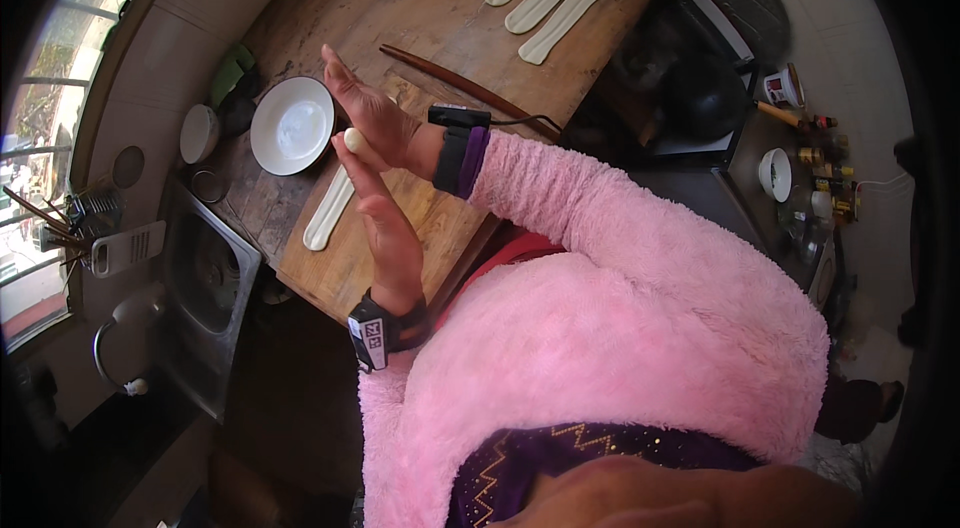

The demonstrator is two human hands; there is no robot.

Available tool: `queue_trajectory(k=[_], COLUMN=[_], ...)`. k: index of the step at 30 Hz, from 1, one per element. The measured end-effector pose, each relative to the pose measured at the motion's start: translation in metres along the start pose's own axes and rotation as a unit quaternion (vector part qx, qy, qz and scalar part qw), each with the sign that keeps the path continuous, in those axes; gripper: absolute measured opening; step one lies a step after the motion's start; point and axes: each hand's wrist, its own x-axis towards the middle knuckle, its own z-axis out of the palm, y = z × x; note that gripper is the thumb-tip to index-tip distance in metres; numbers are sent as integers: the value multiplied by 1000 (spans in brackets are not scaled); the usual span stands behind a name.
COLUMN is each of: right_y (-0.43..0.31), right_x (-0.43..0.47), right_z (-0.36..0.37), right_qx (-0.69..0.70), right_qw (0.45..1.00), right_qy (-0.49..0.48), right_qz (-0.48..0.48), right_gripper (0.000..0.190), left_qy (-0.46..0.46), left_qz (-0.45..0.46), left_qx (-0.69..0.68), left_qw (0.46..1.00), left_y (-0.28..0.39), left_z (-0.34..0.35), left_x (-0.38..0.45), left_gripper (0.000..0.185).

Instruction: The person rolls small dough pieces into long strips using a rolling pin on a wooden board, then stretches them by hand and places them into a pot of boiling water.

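Observation:
My left hand (pixel 390 235) and my right hand (pixel 375 108) are held palm to palm above a wooden cutting board (pixel 427 235). Between them is a piece of white dough (pixel 352 140); its rounded end shows at the left fingers, and the palms hide most of the rest. Just below the hands, a flattened dough strip (pixel 324 220) lies on the board, its upper end covered by my left hand. A dark wooden rolling pin (pixel 457 84) rests beyond my right wrist. Several more flattened dough strips (pixel 559 18) lie in a row on the wooden tabletop (pixel 337 10).
A white plate (pixel 292 124) stands left of my hands, with a bowl (pixel 199 134) beside it. At the left is a metal sink (pixel 214 280). On the right are a dark wok (pixel 701 100), a wooden-handled knife (pixel 716 22), a white bowl (pixel 775 174) and several bottles (pixel 832 187).

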Motion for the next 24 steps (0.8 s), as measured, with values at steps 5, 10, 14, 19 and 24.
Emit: queue_trajectory(k=[5,10,14,19,24], right_y=[-3,-2,10,-7,10], right_x=[-55,-16,-19,-66,-17], right_z=[31,8,4,82,92], right_qx=[-99,10,61,96,100], right_qw=[979,1000,994,979,975], right_qy=[-118,6,-50,-166,-108], right_qz=[-132,-19,75,63,169], right_gripper=[65,70,70,70,74], left_qy=[175,-7,22,221,260], left_qz=[-6,-42,2,90,152], left_qx=[-77,-89,-63,-11,183], left_qw=[982,995,998,971,936], left_y=[35,33,-26,-23,9], left_z=[-14,15,-4,-52,-32], left_x=[35,3,-13,19,-43], left_gripper=[97,101,98,78,79])
